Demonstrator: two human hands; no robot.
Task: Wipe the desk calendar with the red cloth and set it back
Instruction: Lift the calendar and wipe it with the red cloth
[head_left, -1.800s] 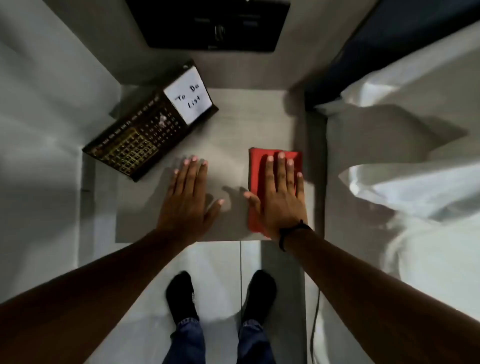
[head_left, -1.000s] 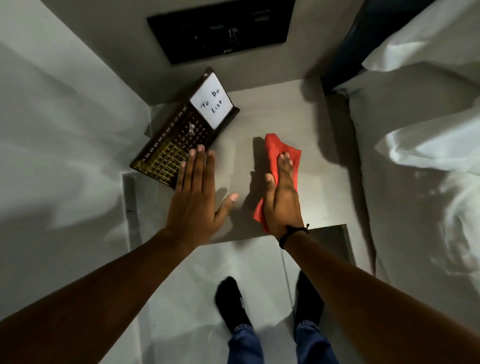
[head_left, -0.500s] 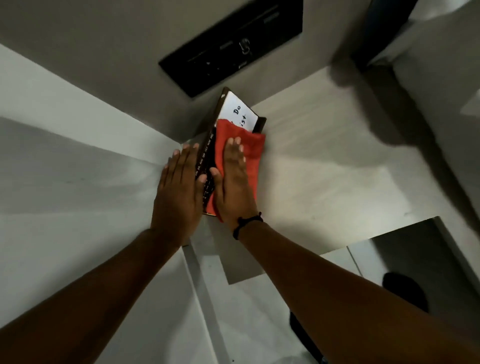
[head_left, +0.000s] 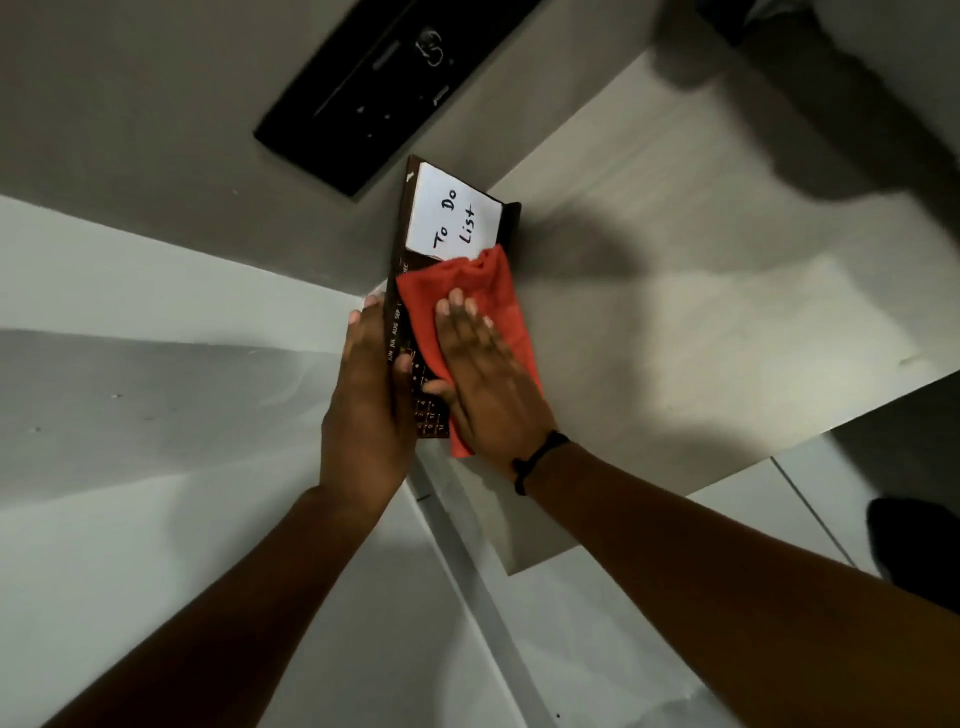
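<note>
The dark desk calendar, with a white "To Do List" pad on its upper part, stands at the back left corner of the grey table. My left hand grips its left edge, thumb on the front face over the date grid. My right hand lies flat on the red cloth, pressing it against the calendar's face. The cloth covers the middle of the calendar and reaches the pad's lower edge.
A black panel is fixed to the wall behind the calendar. A white wall surface lies to the left. Dark bedding casts shadow at the top right. My black-socked foot shows on the tiled floor at the right.
My right hand carried the red cloth from the table onto the calendar's face, and has now slid it slightly lower on the face. My left hand moved to the calendar's left edge and grips it.
</note>
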